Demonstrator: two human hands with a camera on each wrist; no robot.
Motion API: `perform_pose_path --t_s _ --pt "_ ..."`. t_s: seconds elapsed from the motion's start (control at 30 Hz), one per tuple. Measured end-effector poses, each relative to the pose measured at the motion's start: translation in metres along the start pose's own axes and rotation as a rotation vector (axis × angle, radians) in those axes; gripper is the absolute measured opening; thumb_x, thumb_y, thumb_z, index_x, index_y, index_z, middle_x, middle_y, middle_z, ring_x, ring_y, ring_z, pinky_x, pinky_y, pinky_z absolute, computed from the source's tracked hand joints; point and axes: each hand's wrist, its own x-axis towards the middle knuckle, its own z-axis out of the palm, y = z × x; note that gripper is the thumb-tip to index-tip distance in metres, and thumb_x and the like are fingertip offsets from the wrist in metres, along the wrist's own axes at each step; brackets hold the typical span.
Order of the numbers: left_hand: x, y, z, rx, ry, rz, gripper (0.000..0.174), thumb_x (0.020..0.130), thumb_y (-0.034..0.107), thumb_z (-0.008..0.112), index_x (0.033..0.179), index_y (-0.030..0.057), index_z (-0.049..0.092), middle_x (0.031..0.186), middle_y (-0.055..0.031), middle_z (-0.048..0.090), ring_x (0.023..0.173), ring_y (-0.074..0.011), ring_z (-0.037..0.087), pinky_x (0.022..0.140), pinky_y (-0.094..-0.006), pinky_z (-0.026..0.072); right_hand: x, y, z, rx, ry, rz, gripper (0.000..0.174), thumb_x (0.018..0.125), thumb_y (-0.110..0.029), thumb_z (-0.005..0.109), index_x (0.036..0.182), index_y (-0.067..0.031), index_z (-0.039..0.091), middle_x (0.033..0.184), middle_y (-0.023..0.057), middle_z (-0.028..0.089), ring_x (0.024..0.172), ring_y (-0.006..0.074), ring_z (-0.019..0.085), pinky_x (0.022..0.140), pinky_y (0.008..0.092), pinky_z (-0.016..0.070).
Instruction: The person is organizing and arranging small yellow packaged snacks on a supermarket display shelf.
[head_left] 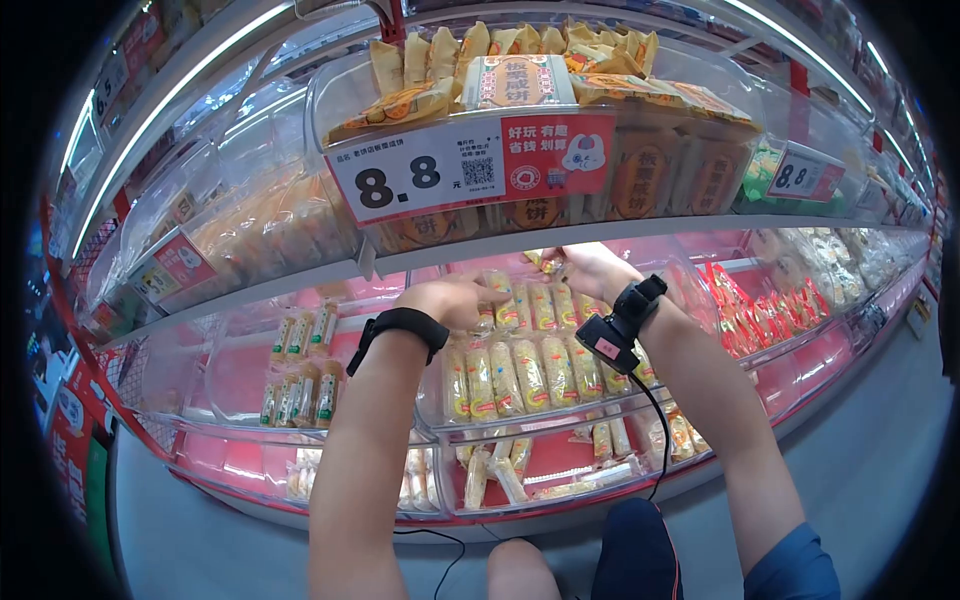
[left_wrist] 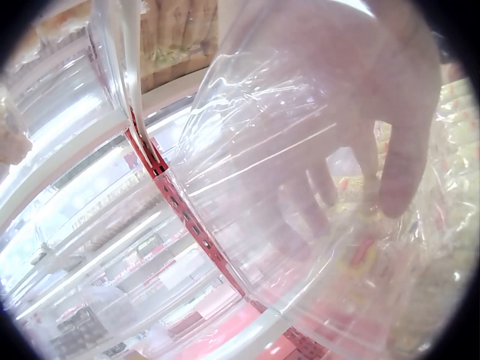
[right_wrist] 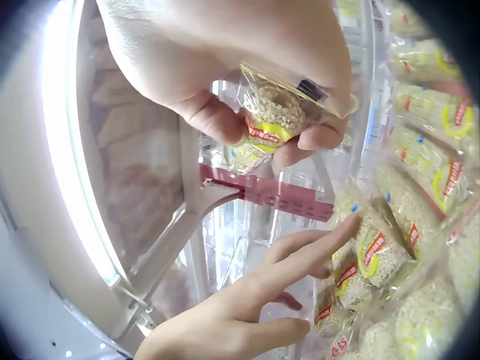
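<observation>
My right hand (head_left: 595,268) pinches a wrapped puffed-grain roll (right_wrist: 271,116) between thumb and fingers, above the back of the bin. The roll has a clear wrapper with a red and yellow label. My left hand (right_wrist: 255,300) has its fingers stretched out, with the fingertips right at the wrapped rolls (right_wrist: 375,247) in the back row. In the left wrist view, the left hand (left_wrist: 352,97) shows through a clear plastic wall (left_wrist: 247,142). More of these rolls (head_left: 530,375) stand in a row in front, nearer to me.
A shelf with boxed cakes and an 8.8 price sign (head_left: 430,180) overhangs the hands. Clear dividers part the bin from jar-like packs (head_left: 305,385) on the left and red packets (head_left: 750,310) on the right. A lower bin holds loose rolls (head_left: 505,475).
</observation>
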Motion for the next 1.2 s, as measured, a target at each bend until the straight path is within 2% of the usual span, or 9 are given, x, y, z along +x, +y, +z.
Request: perform_pose_path --t_s 0.13,0.17,0.2,0.27,0.47,0.7,0.9,1.0,1.2 --pt "0.006 -0.003 0.003 0.009 0.008 0.020 0.072 0.073 -0.003 0.044 0.134 0.0342 0.042 0.143 -0.0010 0.033 0.129 -0.0264 0.036 0.108 -0.0373 0.0305 0.003 0.008 -0.008 -0.145 -0.148 0.213 0.019 0.088 -0.018 0.060 0.094 -0.0007 0.056 0.079 0.0071 0.058 0.066 0.0163 0.057 0.056 0.0293 0.0449" --pt "0.007 -0.006 0.004 0.019 0.016 0.052 0.076 0.070 -0.002 0.049 0.137 0.0317 0.039 0.135 -0.0101 0.038 0.124 -0.0288 0.040 0.103 -0.0352 0.0351 0.002 0.009 -0.009 -0.219 -0.155 0.158 0.029 0.089 -0.023 0.060 0.104 0.0016 0.055 0.085 0.0098 0.061 0.067 0.0154 0.058 0.058 0.0279 0.0457" --pt "0.007 -0.005 0.004 0.001 0.010 0.032 0.076 0.070 -0.002 0.049 0.137 0.0316 0.039 0.135 -0.0096 0.038 0.123 -0.0289 0.041 0.103 -0.0353 0.0351 0.004 0.012 -0.010 -0.233 -0.158 0.137 0.036 0.092 -0.024 0.055 0.116 0.0023 0.050 0.095 0.0119 0.063 0.083 0.0166 0.061 0.070 0.0291 0.0482" --pt "0.006 -0.004 0.003 0.028 0.035 0.028 0.075 0.070 -0.003 0.050 0.136 0.0311 0.041 0.135 -0.0091 0.038 0.123 -0.0285 0.041 0.103 -0.0348 0.0353 0.006 0.016 -0.012 -0.234 -0.150 0.122 0.040 0.091 -0.025 0.056 0.117 0.0054 0.052 0.099 0.0135 0.064 0.086 0.0178 0.061 0.076 0.0297 0.0480" --pt "0.006 -0.004 0.002 -0.035 0.012 0.033 0.074 0.070 -0.004 0.051 0.135 0.0301 0.043 0.133 -0.0088 0.039 0.122 -0.0280 0.042 0.103 -0.0336 0.0357 0.013 0.027 -0.018 -0.597 0.043 0.083 0.044 0.086 -0.032 0.062 0.104 0.0077 0.059 0.098 0.0155 0.063 0.086 0.0210 0.060 0.070 0.0350 0.0476" --pt "0.003 0.001 0.000 0.026 0.009 0.021 0.074 0.070 -0.004 0.051 0.135 0.0299 0.042 0.133 -0.0087 0.039 0.122 -0.0282 0.042 0.103 -0.0339 0.0352 0.018 0.035 -0.011 -0.742 0.019 0.027 0.034 0.085 -0.027 0.063 0.081 0.0066 0.060 0.062 0.0093 0.059 0.049 0.0165 0.057 0.045 0.0310 0.0437" --pt "0.005 0.000 0.000 0.014 -0.007 0.025 0.074 0.071 -0.004 0.052 0.136 0.0302 0.041 0.133 -0.0086 0.039 0.122 -0.0285 0.042 0.103 -0.0340 0.0355 0.013 0.032 -0.010 -0.657 -0.071 0.075 0.029 0.082 -0.021 0.065 0.081 0.0081 0.060 0.066 0.0108 0.061 0.056 0.0175 0.063 0.048 0.0286 0.0470" --pt "0.005 0.000 0.000 0.014 0.004 0.031 0.074 0.072 -0.004 0.053 0.136 0.0302 0.041 0.132 -0.0086 0.039 0.123 -0.0281 0.041 0.103 -0.0335 0.0359 0.008 0.027 -0.008 -0.743 -0.053 0.069 0.044 0.080 -0.015 0.066 0.108 0.0156 0.052 0.073 0.0142 0.063 0.057 0.0155 0.062 0.047 0.0272 0.0478" --pt "0.004 -0.002 0.000 0.028 0.005 0.042 0.076 0.071 -0.006 0.051 0.137 0.0295 0.040 0.132 -0.0086 0.039 0.123 -0.0276 0.041 0.102 -0.0324 0.0359 0.006 0.019 -0.005 -1.015 -0.107 0.046 0.062 0.075 -0.010 0.068 0.123 0.0178 0.040 0.074 0.0162 0.065 0.060 0.0169 0.063 0.050 0.0285 0.0468"
